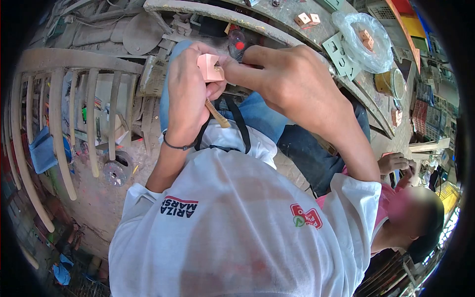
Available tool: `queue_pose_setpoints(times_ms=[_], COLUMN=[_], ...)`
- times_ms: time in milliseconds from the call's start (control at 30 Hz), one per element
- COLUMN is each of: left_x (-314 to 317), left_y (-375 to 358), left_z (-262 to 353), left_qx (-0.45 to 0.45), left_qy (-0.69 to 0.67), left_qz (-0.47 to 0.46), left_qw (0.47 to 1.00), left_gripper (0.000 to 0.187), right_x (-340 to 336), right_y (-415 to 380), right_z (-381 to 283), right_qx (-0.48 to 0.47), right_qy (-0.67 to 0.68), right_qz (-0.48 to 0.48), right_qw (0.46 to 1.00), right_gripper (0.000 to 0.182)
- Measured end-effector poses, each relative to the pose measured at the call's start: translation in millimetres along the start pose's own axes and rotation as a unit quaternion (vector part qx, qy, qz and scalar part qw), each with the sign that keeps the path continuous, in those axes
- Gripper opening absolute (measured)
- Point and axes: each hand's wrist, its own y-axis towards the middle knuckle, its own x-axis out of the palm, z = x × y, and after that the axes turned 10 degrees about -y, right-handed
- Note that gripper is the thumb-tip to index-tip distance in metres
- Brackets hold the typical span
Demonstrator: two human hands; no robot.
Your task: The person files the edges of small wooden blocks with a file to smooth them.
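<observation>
A small pink block point(211, 68) with a notched opening is gripped between the thumb and fingers of my left hand point(188, 91). A thin yellowish-brown stick point(217, 114) sticks out below that hand's fingers, over my lap. My right hand point(292, 81) reaches in from the right with bent fingers, its fingertips at the block's open side. What those fingertips pinch there is too small and too hidden to tell.
Pink blocks point(308, 20) and a green plate with cutouts point(341, 55) lie on the workbench. Beside them are a clear plastic bag point(363, 42) holding more blocks and a tin point(391, 83). A slatted wooden chair point(74, 62) stands left. A co-worker point(415, 218) sits at right.
</observation>
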Motion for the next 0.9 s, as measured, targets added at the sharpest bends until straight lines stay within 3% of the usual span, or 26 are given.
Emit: queue_pose_setpoints(times_ms=[300, 667, 733, 800, 900], left_x=[8, 6, 6, 4, 3], left_y=[0, 6, 7, 7, 7], left_z=[-6, -13, -7, -3, 0], left_qx=[0.076, 0.129, 0.121, 0.114, 0.101], left_qy=[0.024, 0.064, 0.059, 0.057, 0.023], left_qz=[0.04, 0.049, 0.027, 0.006, -0.035], left_qw=[0.996, 0.988, 0.991, 0.992, 0.994], left_gripper=[0.026, 0.02, 0.021, 0.023, 0.028], right_x=[3, 13, 10, 6, 0], right_y=[-5, -11, -11, -8, -5], right_z=[-1, -1, -1, -1, 0], right_qx=[0.049, 0.083, 0.08, 0.07, 0.065], right_qy=[0.091, 0.089, 0.077, 0.052, 0.06], right_qz=[0.032, 0.064, 0.067, 0.051, 0.085], right_qw=[0.994, 0.99, 0.992, 0.995, 0.992], right_gripper=[0.023, 0.027, 0.029, 0.045, 0.043])
